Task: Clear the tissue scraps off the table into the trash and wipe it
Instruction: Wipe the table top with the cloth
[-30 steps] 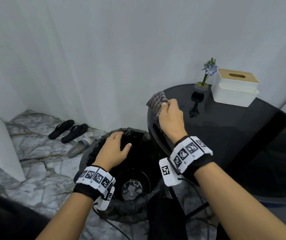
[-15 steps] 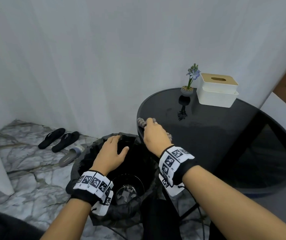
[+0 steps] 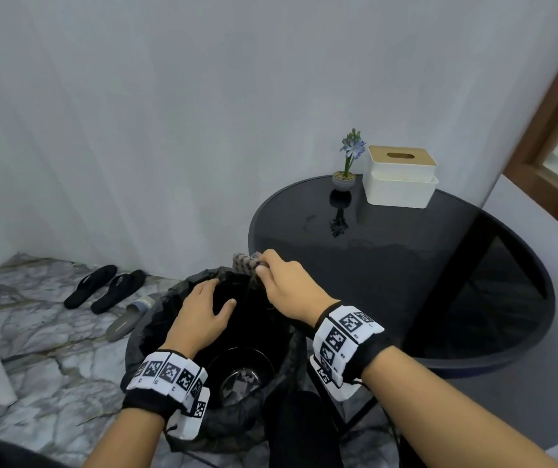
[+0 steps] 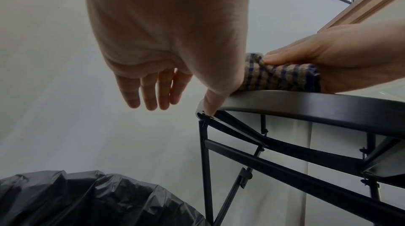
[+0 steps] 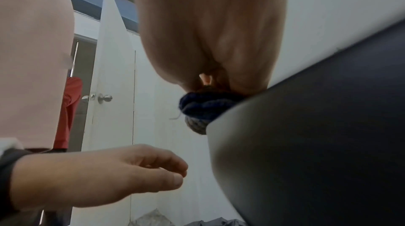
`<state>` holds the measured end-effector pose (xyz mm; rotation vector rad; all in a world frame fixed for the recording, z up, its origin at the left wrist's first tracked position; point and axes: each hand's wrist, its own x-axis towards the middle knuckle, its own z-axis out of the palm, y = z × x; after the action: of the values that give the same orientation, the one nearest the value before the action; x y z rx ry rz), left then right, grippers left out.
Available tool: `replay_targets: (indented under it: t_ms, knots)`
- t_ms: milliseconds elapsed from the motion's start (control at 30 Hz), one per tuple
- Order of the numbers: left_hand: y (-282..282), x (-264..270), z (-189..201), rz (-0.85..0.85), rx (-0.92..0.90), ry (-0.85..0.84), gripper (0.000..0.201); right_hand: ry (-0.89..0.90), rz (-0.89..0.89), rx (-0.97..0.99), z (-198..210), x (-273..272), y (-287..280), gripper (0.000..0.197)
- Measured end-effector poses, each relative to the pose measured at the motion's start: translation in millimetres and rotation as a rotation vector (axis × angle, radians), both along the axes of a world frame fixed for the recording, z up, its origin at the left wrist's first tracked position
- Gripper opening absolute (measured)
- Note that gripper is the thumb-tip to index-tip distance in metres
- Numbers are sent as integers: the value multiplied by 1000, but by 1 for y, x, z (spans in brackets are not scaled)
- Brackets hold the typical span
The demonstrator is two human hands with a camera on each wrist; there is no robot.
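At the table rim, right hand apparently bunches the cloth.

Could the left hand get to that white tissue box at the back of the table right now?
Probably not without leaning in. The left hand hovers open over the trash bin, off the table's near edge, while the tissue box sits at the far side. The right hand, gripping the cloth, lies partly across that path.

Round black glass surface: white tissue box and small potted flower just beside it at far edge, checked cloth at near-left rim. Marble floor: slippers, black-lined bin.
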<state>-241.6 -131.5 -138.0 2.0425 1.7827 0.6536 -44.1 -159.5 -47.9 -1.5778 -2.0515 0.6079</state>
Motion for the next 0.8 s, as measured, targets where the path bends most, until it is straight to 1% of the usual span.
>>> replay_targets:
  t_ms: [100,167,233,300,400,533,633,800]
  knots:
    - [-2,6,2,-8,3,-6,68,116,-13,-14,3,17,-12,22]
    - [-3,10,6,-13,12,-14,68,124,-18,5,2,28,-19,22]
    - [-4,14,11,-19,25,-28,66,59,-20,29,-3,37,-25,21]
    - [-5,18,16,-36,51,-43,62,-54,-75,48,-8,46,-26,21]
    - [-6,27,26,-59,81,-59,57,-173,-156,16,-10,53,-17,32]
    - [-5,44,39,-84,148,-87,52,-353,-95,-28,-16,45,5,50]
    - [-2,54,43,-124,164,-104,46,-412,-79,-86,-17,33,23,54]
    - [-1,59,39,-123,151,-96,42,-458,-26,-127,-12,14,49,53]
